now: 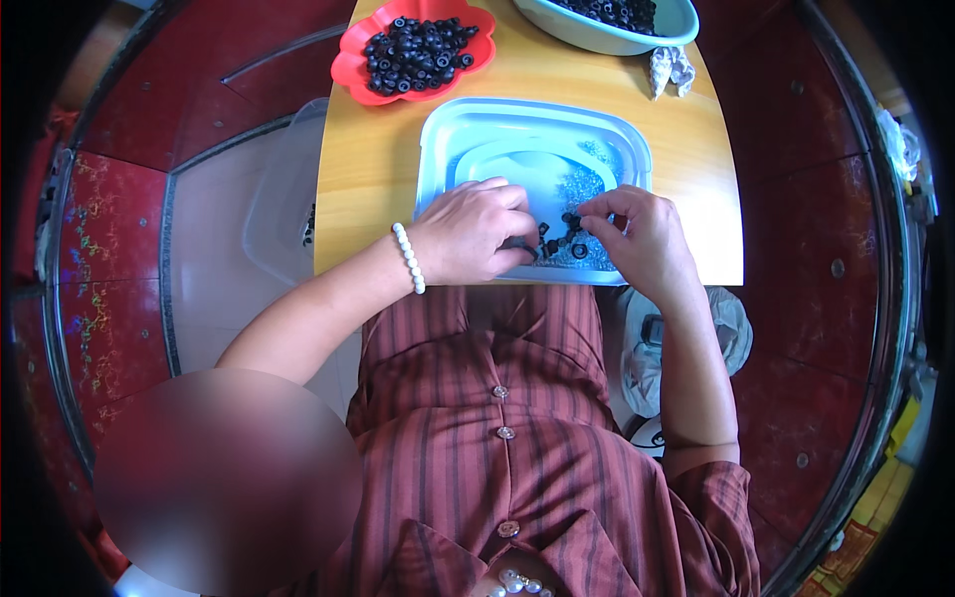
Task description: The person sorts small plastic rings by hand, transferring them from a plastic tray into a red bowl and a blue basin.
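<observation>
A small wooden table [368, 169] stands on a red tiled floor, carrying one pale blue tray [468, 124]. On the tray's near edge lie about six black rings [559, 239], between both hands. The left hand [468, 234] is curled, its fingertips on the rings; the right hand [637, 234] pinches one ring. Far left, a red dish [348, 62] is heaped with rings; a far green bowl [676, 25] holds more. So most seem unhandled.
</observation>
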A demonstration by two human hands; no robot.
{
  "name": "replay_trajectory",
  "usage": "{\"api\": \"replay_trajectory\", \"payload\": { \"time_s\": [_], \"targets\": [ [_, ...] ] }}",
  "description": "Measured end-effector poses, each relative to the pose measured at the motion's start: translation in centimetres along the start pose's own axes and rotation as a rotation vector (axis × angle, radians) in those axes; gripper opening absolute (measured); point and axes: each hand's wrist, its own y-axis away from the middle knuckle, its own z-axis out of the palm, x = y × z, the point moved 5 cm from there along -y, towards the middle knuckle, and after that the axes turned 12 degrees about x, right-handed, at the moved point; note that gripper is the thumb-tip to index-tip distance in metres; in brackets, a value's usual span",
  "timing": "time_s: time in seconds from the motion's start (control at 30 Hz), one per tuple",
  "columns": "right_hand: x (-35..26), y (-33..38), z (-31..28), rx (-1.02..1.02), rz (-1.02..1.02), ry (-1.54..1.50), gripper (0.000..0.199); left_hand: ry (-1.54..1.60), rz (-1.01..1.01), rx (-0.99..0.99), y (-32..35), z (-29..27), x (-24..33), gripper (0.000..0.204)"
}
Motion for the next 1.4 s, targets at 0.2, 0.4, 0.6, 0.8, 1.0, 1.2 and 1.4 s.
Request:
{"api": "replay_trajectory", "payload": {
  "time_s": [0.2,0.4,0.6,0.8,1.0,1.2,1.4],
  "targets": [
    [-0.9,1.8,2.1,-0.172,-0.220,0.038,0.010,0.021,-0.068,0.185,0.2,-1.3,0.0,0.012],
    [-2.0,2.6,3.5,-0.222,-0.314,0.224,0.008,0.575,-0.553,0.446,2.8,-2.5,-2.2,0.007],
    [-1.5,1.5,3.3,-0.067,-0.201,0.021,0.007,1.328,-0.827,0.549,6.1,-3.1,-1.5,0.022],
    [-2.2,1.6,3.0,-0.101,0.183,-0.475,0.010,1.717,-0.913,0.467,6.7,-2.3,1.6,0.028],
    [-5.1,3.3,2.4,-0.173,0.252,-0.931,0.012,1.910,-0.868,0.415,6.6,-1.7,3.1,0.026],
    [-6.4,5.1,2.1,-0.168,0.288,-1.099,0.008,2.043,-0.877,0.410,6.7,-1.1,3.7,0.025],
    [-7.7,5.0,1.3,0.009,-0.103,-0.757,0.004,1.965,-0.790,0.367,7.0,-1.2,4.0,0.023]
  ]
}}
